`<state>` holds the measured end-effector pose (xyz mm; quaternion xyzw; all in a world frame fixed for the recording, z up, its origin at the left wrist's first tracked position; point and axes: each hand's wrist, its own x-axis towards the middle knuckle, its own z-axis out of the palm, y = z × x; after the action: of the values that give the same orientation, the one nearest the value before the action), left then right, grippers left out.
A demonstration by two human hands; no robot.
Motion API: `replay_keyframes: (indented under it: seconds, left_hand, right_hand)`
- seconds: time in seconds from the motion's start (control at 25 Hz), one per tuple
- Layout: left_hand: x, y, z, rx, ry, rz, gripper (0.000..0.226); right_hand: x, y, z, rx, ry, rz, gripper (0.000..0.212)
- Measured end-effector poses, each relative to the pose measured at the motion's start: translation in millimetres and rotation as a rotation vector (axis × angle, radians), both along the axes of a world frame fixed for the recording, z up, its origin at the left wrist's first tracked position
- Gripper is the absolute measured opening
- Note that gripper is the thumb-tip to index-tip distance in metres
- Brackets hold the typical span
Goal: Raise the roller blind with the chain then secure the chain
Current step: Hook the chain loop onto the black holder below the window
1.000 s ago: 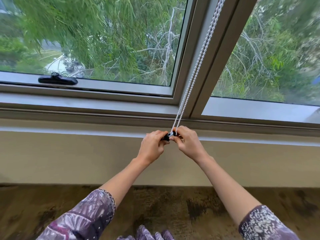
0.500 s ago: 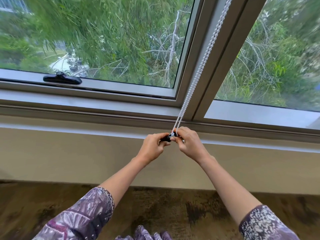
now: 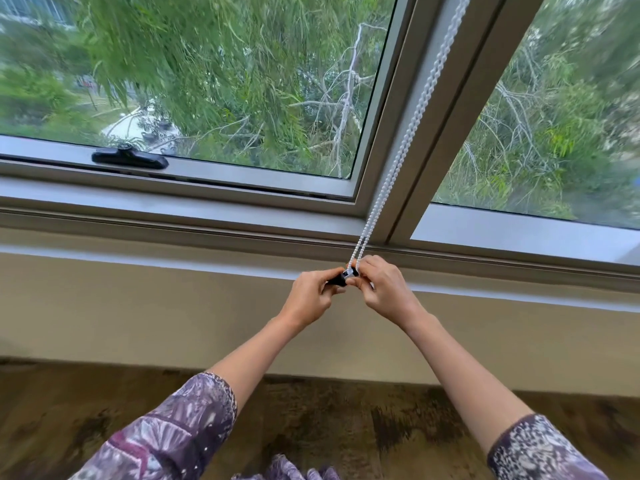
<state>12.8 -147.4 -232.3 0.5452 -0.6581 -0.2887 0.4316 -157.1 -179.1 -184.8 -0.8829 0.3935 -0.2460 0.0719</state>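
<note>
While your left hand [image 3: 308,299] and right hand [image 3: 382,289] stay pinched on the black clip [image 3: 341,278] between them, the chain [image 3: 405,147] above stays taut, so securing continues.

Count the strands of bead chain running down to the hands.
2: the left strand and the right strand run side by side down the window frame, meeting at the black clip between both hands.

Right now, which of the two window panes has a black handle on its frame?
The left pane: its lower frame carries the black handle. The right pane, beyond the bead chain, shows none.
</note>
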Motion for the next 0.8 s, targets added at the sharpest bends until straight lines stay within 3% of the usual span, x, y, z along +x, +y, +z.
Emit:
replay_keyframes:
  seconds: [0.12,0.24,0.44,0.64,0.8]
  left_hand:
    - [5.0,-4.7,2.7,-0.012,-0.071,-0.074,0.037]
    - [3.7,-6.3,2.1,-0.116,-0.171,0.017,0.027]
    - [-1.1,-4.4,4.7,-0.155,-0.179,0.112,0.022]
    - [16.0,1.4,-11.7,0.004,-0.086,0.133,0.033]
    - [15.4,5.4,-10.8,0.018,-0.113,0.156,0.033]
  right_hand:
    - [-3.0,1.1,-2.1,-0.024,0.000,-0.001,0.010]
    - [0.7,2.4,-1.9,-0.050,0.014,-0.003,0.009]
    - [3.8,2.0,4.3,-0.049,0.037,0.010,0.008]
    - [-8.7,-4.2,17.0,-0.062,-0.026,-0.041,0.024]
    - [-13.4,-6.0,16.8,-0.032,0.006,-0.036,0.019]
